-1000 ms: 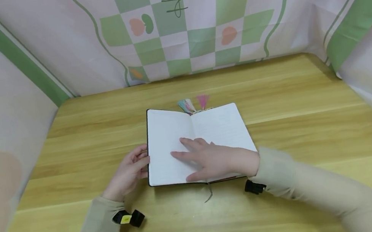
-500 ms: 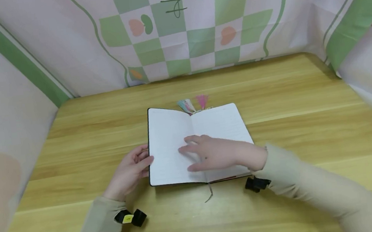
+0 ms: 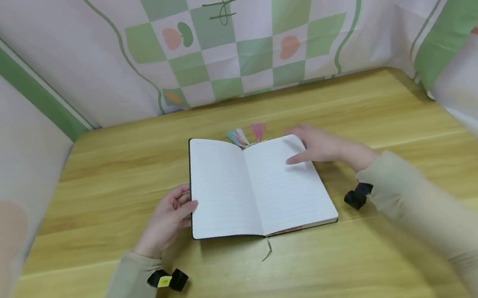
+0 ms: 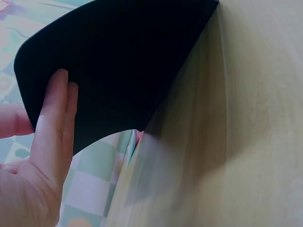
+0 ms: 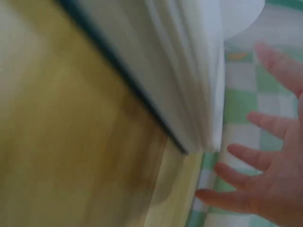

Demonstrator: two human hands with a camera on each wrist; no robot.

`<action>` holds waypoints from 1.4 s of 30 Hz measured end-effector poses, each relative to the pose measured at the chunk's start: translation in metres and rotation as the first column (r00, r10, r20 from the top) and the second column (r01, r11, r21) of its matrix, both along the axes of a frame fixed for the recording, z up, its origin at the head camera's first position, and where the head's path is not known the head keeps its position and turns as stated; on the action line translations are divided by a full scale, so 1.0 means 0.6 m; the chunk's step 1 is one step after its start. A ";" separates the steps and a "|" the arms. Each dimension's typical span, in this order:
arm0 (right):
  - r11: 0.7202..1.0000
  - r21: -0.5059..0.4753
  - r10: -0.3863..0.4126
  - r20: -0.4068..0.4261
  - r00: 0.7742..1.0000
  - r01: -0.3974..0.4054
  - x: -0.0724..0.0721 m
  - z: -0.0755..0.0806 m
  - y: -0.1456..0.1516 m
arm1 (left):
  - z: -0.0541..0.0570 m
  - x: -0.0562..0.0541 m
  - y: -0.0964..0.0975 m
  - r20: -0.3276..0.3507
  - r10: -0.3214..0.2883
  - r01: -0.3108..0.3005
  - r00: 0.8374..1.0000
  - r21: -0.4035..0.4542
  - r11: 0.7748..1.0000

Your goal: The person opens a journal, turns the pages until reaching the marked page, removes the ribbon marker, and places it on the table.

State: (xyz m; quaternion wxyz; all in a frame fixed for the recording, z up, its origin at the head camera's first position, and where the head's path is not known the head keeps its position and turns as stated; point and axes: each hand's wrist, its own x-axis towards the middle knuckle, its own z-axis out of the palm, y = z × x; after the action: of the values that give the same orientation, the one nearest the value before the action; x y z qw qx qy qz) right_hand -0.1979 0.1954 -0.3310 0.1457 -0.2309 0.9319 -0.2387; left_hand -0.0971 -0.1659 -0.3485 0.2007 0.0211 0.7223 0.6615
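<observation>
An open notebook (image 3: 226, 190) with a dark cover and white lined pages lies in the middle of the head view. My left hand (image 3: 163, 226) pinches its left edge, thumb on the page and fingers behind. In the left wrist view those fingers (image 4: 54, 113) lie against the dark cover (image 4: 118, 61), which is tilted up off the table. Over the top right corner of the right page hovers my right hand (image 3: 325, 146). The right wrist view has its fingers spread beside the page block (image 5: 194, 75), holding nothing.
Tassels in blue-white (image 3: 237, 137) and pink (image 3: 258, 130) stick out past the notebook's top edge. A thin ribbon (image 3: 270, 248) hangs from its bottom onto the wooden table (image 3: 142, 150). A checked green and white curtain (image 3: 252, 34) stands behind the table.
My right hand has moved off the middle of the pages, right and away, to the top right corner, uncovering both pages. The left hand keeps its hold on the left edge.
</observation>
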 end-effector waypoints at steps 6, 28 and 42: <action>0.991 0.123 0.045 0.005 0.999 -0.045 -0.038 -0.011 -0.004 | -0.002 0.001 -0.002 -0.012 0.001 -0.001 1.000 -0.005 1.000; 0.968 0.248 0.051 -0.113 0.992 -0.022 -0.017 -0.021 -0.030 | -0.005 0.000 -0.004 -0.028 -0.012 0.013 1.000 0.011 1.000; 0.998 -0.017 0.065 -0.140 0.988 -0.068 0.040 -0.012 -0.001 | 0.002 0.002 0.000 -0.020 -0.008 0.008 1.000 -0.015 1.000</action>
State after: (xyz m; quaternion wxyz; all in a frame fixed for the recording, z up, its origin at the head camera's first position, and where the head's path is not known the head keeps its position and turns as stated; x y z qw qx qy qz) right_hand -0.1738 0.1946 -0.3385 0.0855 -0.2794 0.9290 -0.2270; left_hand -0.0959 -0.1658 -0.3470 0.1962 0.0290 0.7291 0.6550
